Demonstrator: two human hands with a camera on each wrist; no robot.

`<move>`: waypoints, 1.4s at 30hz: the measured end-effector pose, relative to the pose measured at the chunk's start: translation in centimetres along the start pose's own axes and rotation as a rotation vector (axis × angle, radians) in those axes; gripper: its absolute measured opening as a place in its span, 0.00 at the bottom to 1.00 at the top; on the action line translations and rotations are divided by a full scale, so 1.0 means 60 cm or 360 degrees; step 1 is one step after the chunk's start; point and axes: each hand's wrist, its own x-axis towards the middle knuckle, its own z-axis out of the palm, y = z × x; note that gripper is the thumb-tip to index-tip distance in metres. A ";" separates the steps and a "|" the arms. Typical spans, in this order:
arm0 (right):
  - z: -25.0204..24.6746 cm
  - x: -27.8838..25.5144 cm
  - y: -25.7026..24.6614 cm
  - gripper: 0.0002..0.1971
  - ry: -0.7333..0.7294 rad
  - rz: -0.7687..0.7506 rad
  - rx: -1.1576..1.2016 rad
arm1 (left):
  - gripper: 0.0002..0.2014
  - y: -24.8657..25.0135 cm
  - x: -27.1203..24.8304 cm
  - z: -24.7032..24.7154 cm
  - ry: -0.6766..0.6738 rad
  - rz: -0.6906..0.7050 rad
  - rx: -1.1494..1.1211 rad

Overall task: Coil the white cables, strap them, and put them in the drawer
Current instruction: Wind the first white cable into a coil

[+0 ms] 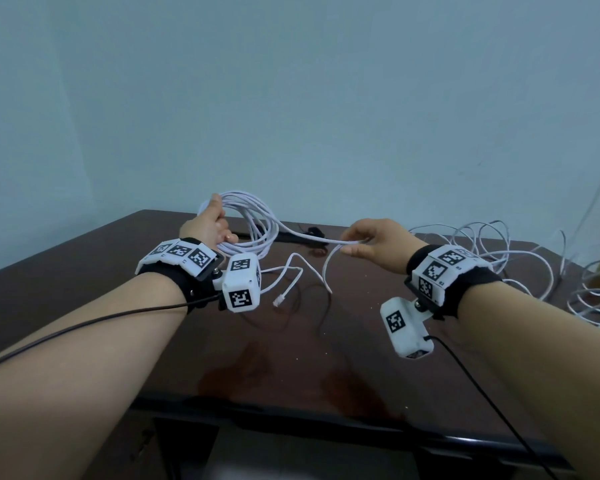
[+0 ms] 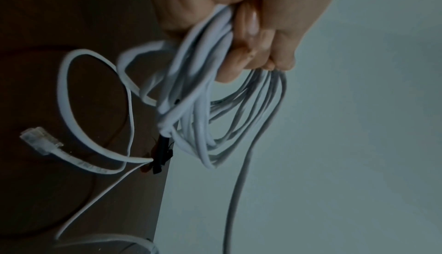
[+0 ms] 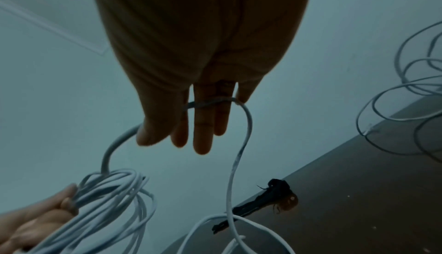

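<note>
Midway through coiling, the left hand (image 1: pixel 212 226) holds a bundle of white cable loops (image 1: pixel 253 220) above the far edge of the dark desk (image 1: pixel 291 358), its fingers (image 2: pixel 248 54) curled tight round the gathered turns. A single strand runs from the bundle to the right hand (image 1: pixel 374 242), whose thumb and fingers are closed lightly on it, the cable lying across the fingers (image 3: pixel 203 124) in the wrist view. From there the free tail drops to the desk and ends in a clear plug (image 1: pixel 280 300). More loose white cable (image 1: pixel 499 258) sprawls at the right of the desk, not yet coiled. A black strap (image 3: pixel 263 199) lies on the desk near the far edge, beyond the tail.

The cable looks light, thin and springy, likely to fan open if the grip slackens; the bundle is best held where the turns cross, and the tail fed a length at a time. No drawer can be made out with certainty.
</note>
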 end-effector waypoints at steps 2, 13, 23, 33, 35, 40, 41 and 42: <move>0.004 0.004 -0.004 0.08 0.0011 0.0011 0.0025 | 0.18 0.001 0.001 0.000 0.0003 0.0004 0.0002; 0.018 0.018 -0.050 0.18 0.0125 0.0409 -0.1134 | 0.18 -0.003 -0.014 0.024 -0.0140 -0.0056 -0.0092; 0.063 0.028 -0.126 0.11 -0.0195 -0.0316 -0.1456 | 0.20 -0.019 -0.037 0.072 -0.0203 0.0347 0.0643; 0.040 0.032 -0.160 0.16 -0.0266 -0.0417 -0.0129 | 0.09 -0.042 -0.054 0.081 -0.0310 0.0226 0.0886; 0.035 0.035 -0.158 0.17 -0.0222 -0.0286 -0.0029 | 0.12 -0.043 -0.058 0.083 -0.0306 0.0222 0.0919; 0.032 0.046 -0.147 0.14 -0.0086 -0.0040 0.0086 | 0.42 -0.046 -0.052 0.080 -0.0455 0.0025 0.0849; 0.031 0.050 -0.144 0.13 -0.0026 0.0003 0.0112 | 0.41 -0.046 -0.052 0.080 -0.0508 0.0007 0.0817; 0.030 0.054 -0.140 0.13 0.0046 0.0030 0.0121 | 0.38 -0.044 -0.052 0.079 -0.0549 -0.0008 0.0815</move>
